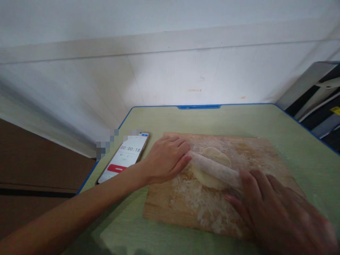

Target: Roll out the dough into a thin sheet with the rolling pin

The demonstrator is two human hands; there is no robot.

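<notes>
A flour-dusted rolling pin lies slantwise across a flat round of dough. My left hand is closed on the pin's far left end, its fingers wrapped over it. Around the near right end my right hand is closed, slightly blurred. The dough shows on both sides of the pin, and its middle is hidden beneath. Under it all is a wooden board, with loose white flour scattered over its surface.
The pale green table has a blue edge and meets a white wall. A phone showing a running timer lies left of the board, partly behind my left forearm. Dark and grey objects stand beyond the right edge.
</notes>
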